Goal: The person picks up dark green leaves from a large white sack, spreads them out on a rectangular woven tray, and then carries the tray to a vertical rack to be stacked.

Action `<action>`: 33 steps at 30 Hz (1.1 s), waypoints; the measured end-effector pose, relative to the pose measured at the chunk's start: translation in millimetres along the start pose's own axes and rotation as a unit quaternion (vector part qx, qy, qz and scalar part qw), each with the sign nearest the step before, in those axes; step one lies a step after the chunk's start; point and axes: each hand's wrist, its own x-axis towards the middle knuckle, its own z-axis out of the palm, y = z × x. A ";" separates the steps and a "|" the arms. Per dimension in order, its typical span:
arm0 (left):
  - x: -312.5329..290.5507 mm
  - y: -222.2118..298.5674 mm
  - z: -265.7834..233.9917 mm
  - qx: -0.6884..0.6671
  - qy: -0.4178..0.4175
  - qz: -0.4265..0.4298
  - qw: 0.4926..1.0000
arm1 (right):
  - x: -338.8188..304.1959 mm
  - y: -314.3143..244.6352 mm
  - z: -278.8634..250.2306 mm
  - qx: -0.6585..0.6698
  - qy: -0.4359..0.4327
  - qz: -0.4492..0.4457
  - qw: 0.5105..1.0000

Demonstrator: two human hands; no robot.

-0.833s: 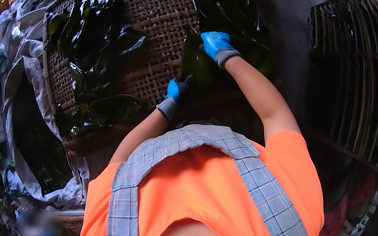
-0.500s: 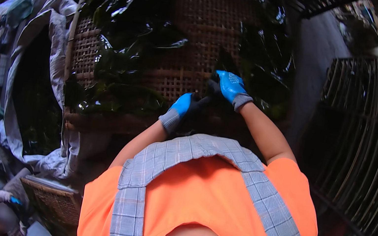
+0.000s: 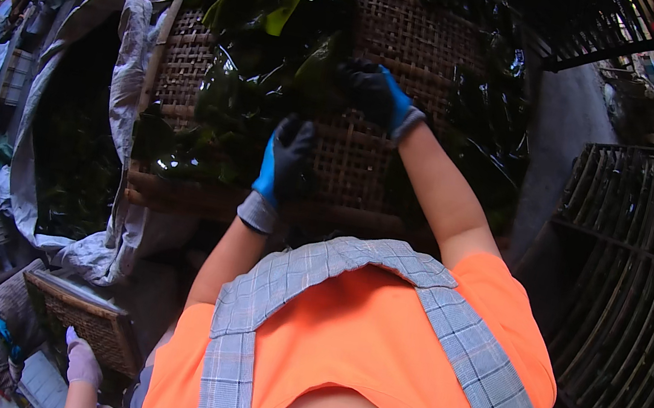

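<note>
Far left there's a crumpled grey cloth (image 3: pixel 128 24) draped around a dark opening, and near the lower left a small woven tray (image 3: pixel 95 325) with another person's pale-gloved hand (image 3: pixel 83 360) on its near edge. Then the main thing – a big round woven bamboo tray (image 3: pixel 369 159), tight basket weave, tan and rough, tilted up in front of the person. Wet, glossy dark-green leaves (image 3: pixel 258 46) are spread over its left and upper part, flat and slick, no clear long axis to the pile. The left hand (image 3: pixel 282 164), in a blue and black glove, lies on the weave just beside the leaves, fingers fairly straight and pointing up. The right hand (image 3: pixel 373 91) sits higher, fingers curled onto leaves; whether it's truly gripping them I can't tell. Far right – a dark slatted rack (image 3: pixel 634 281).
</note>
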 end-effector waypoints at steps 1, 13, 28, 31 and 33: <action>-0.1 13.9 4.6 -0.069 -0.029 -0.018 0.997 | -15.5 -7.0 4.1 0.059 -0.035 -0.004 0.998; 13.8 -29.3 8.8 0.252 -0.078 -0.129 0.956 | -158.6 91.0 -15.3 -0.147 0.314 0.091 0.934; -17.2 41.0 -40.0 0.207 0.124 0.107 0.965 | -126.4 32.1 48.0 -0.592 0.238 0.050 0.768; -24.2 45.8 -64.5 0.276 0.169 0.159 0.933 | -56.7 21.4 93.0 -0.578 0.138 0.028 0.804; -31.1 45.8 -72.6 0.267 0.158 0.179 0.934 | -3.9 47.6 86.8 -0.752 0.091 -0.108 0.643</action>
